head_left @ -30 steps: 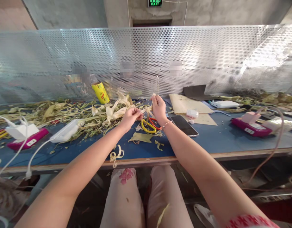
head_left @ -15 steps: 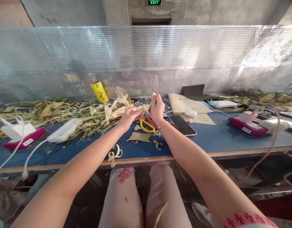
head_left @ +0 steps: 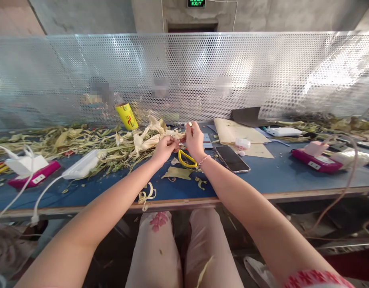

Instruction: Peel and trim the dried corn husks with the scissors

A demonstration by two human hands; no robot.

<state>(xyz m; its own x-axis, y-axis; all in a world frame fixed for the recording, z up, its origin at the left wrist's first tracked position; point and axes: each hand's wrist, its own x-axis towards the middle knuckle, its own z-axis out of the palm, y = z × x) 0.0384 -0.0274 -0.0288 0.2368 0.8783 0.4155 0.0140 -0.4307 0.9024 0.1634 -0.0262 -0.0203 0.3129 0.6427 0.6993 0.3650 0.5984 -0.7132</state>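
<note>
My left hand (head_left: 164, 148) is closed on a pale dried corn husk strip (head_left: 176, 136) above the blue table (head_left: 262, 178). My right hand (head_left: 194, 138) pinches the same strip's other end, fingers closed, close beside the left. Under my hands lie yellow-handled scissors (head_left: 187, 161). Husk scraps (head_left: 177, 173) lie in front of them. A heap of husks and stalks (head_left: 97, 144) spreads to the left.
A phone (head_left: 231, 158) and white earbud case (head_left: 242, 143) lie right of my hands, beside brown paper (head_left: 232, 132). Pink devices (head_left: 314, 160) (head_left: 34, 176) with cables sit on both sides. A yellow roll (head_left: 126, 116) stands by the perforated metal screen (head_left: 262, 72).
My hands have drawn closer together and dropped slightly, and the husk strip between them has become shorter. The scissors' red part is now hidden behind my right hand.
</note>
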